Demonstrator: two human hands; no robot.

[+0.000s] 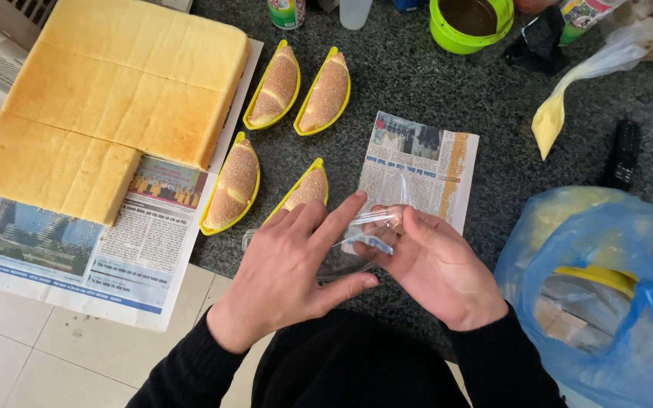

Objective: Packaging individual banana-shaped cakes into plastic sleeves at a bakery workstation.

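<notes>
Dark speckled stone worktop (447,83) was the base for everything, kind of granite-looking, with pale floor tiles showing below its edge. Both hands sat near the front edge, black sleeves on both arms. Left hand (290,264) was spread flat with fingers fanned out, resting on a thin clear plastic lid (345,257), the see-through crinkly kind with a curved dome shape. Right hand (436,264) had its fingers curled in, pinching the same lid at its upper edge, where a small strip of blue-and-white tape was stuck on.

Just above the left hand were four yellow boat-shaped trays, each holding a long sugar-crusted bun (233,185) split down the middle with a cream line. One of those trays (307,187) was almost touching the left fingertips. Sheets of newspaper (425,162) lay under the hands and also under a big slab of golden sponge cake (115,91) on the left, smooth browned top, scored into rectangles, soft pale crumb at the cut sides.

Off to the right was a floppy piping bag (561,113) with pale yellow cream in it, and a thin blue plastic bag (606,287), crumpled and half see-through. A lime-green round tub (468,23) sat at the back.
</notes>
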